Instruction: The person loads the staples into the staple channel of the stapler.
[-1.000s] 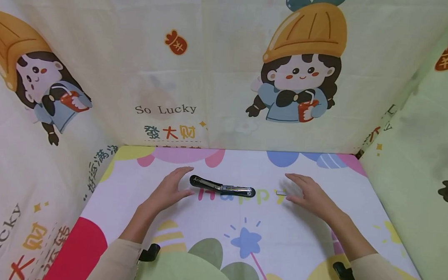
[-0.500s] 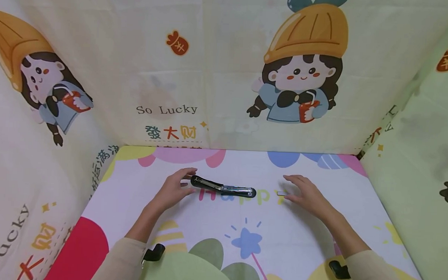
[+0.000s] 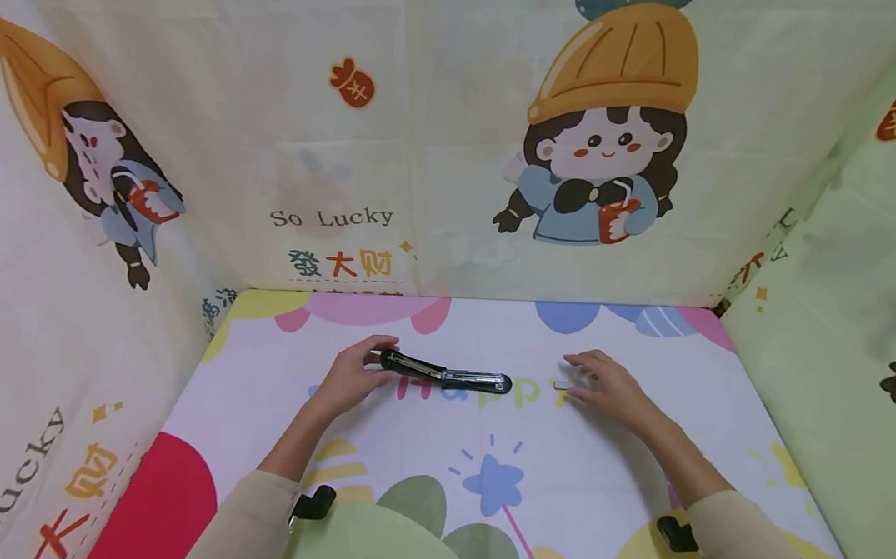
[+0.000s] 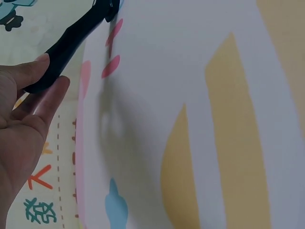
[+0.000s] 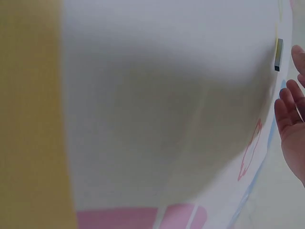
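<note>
A black stapler, opened out with its metal staple track showing, lies across the printed lettering in the head view. My left hand is at its left end. In the left wrist view, the thumb and fingers of the left hand pinch the end of the black stapler from two sides. A small silvery strip of staples lies to the right of the stapler. Over and beside that strip is my right hand, its fingers loosely bent with nothing in them. The right wrist view shows the staple strip beside the fingertips.
A printed cloth covers the table. Cream cartoon curtains hang behind the table and along both sides. Black camera mounts sit at both sleeves.
My left hand has moved slightly right onto the stapler's left end and closed its fingers on it. My right hand has shifted slightly left and down near the staple strip.
</note>
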`<state>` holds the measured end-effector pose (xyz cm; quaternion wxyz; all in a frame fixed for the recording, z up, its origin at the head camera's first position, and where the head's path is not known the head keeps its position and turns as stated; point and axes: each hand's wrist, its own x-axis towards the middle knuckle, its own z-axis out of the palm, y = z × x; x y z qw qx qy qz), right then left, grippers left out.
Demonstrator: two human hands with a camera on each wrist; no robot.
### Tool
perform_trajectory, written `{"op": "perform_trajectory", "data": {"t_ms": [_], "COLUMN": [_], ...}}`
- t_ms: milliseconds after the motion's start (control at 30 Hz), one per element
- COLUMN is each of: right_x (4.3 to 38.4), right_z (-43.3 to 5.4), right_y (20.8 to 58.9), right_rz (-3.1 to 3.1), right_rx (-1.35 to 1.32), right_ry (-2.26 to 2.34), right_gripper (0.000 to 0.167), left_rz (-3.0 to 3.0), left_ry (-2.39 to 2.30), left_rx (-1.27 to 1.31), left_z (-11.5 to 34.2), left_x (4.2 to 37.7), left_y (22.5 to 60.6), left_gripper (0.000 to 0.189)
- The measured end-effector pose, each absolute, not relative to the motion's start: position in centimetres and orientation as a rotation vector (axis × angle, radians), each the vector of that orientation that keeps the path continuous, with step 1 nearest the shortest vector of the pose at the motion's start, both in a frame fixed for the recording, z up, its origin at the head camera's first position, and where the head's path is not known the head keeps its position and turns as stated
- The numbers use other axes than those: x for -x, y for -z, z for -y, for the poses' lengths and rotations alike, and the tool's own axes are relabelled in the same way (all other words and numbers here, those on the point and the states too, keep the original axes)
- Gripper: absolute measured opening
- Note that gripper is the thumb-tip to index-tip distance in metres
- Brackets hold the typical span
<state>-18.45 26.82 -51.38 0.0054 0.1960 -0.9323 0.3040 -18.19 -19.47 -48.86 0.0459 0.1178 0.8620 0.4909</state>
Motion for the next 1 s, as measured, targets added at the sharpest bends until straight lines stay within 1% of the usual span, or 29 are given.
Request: {"op": "perform_trajectory", "data": {"t_ms": [167, 333, 600, 800, 1000], "right_x": [18.8, 18.9, 18.9, 18.8, 18.9], "right_z": [-26.6, -26.5, -26.2, -26.0, -26.0], "right_y": [51.8, 52.3, 53.1, 53.1, 53.1], "right_rz": [2.935, 2.905, 2.875, 2.84, 2.859], "right_rx": [-0.635, -0.661, -0.681, -0.697, -0.703], "right_ry": [-0.943, -0.947, -0.923, -0.93, -0.936], "right_gripper": [0.048, 0.042, 0.027, 0.018, 0.014], "left_rz": [-2.606, -2.582, -2.601, -2.609, -2.605], "left_ry": [-1.517, -1.54, -1.516, -1.516, -1.511], "left_rx": [-0.292, -0.286, -0.291, -0.29, -0.268], "left_z": [19.4, 19.4, 19.4, 19.4, 19.3], "left_x": [18.4, 18.5, 18.6, 18.8, 18.7], "left_y": [49.0, 49.3, 49.1, 49.1, 49.1], "left_gripper": [0.053, 0.052, 0.042, 0.043, 0.042]}}
